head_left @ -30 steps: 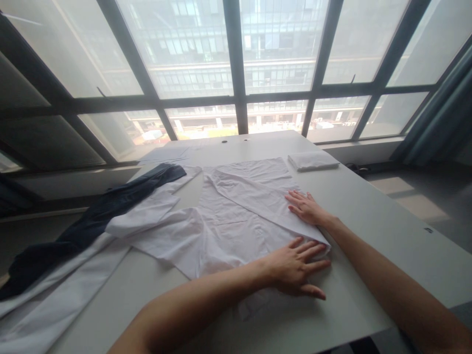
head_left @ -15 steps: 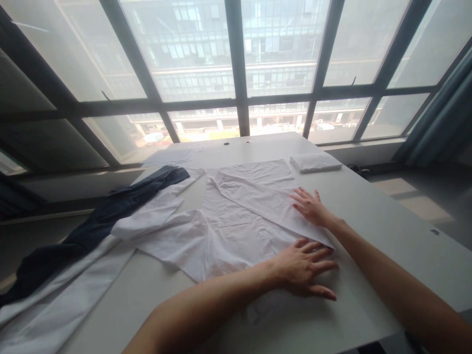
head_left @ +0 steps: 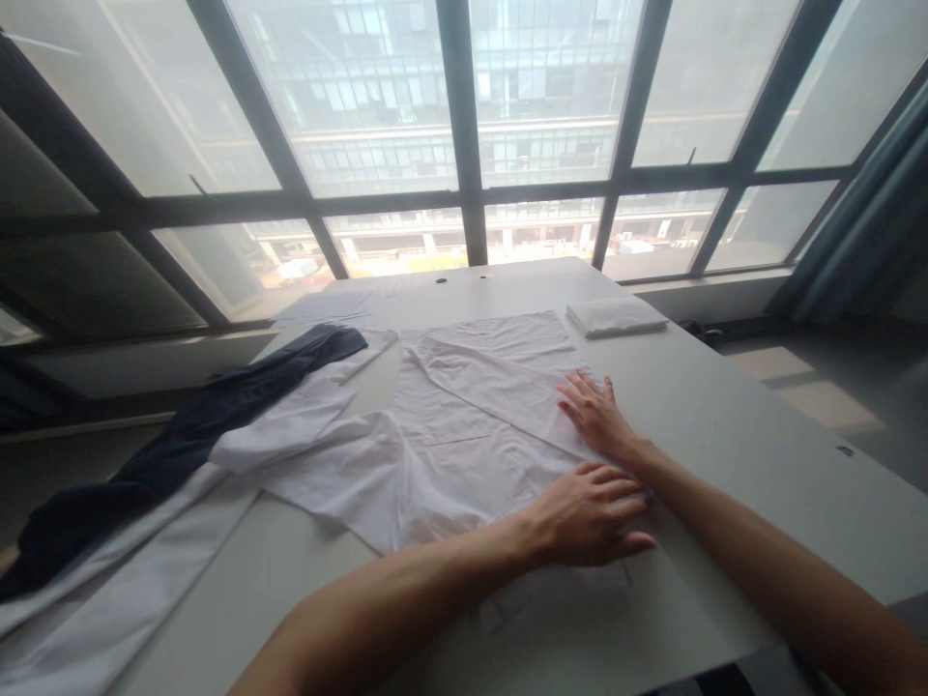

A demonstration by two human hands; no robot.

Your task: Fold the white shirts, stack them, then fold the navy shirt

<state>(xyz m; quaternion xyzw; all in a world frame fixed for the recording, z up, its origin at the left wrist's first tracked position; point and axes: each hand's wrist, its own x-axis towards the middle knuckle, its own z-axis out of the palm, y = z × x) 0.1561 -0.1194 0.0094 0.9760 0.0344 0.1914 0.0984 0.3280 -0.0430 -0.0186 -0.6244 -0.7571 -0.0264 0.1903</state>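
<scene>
Pressed flat, fingers spread: left hand (head_left: 591, 512) and right hand (head_left: 595, 414), grasping nothing, on the white shirt (head_left: 464, 425) spread over the table (head_left: 725, 425). Beyond the right fingertips, a folded white cloth (head_left: 616, 315); far left of them, dark trousers (head_left: 203, 416).

views: we have one, head-worn | facing: we look forward and down across the surface (head_left: 725, 425) toward the windows (head_left: 464, 116) | range: near, our forearms enter from the bottom edge | overlap: no second view to share with
</scene>
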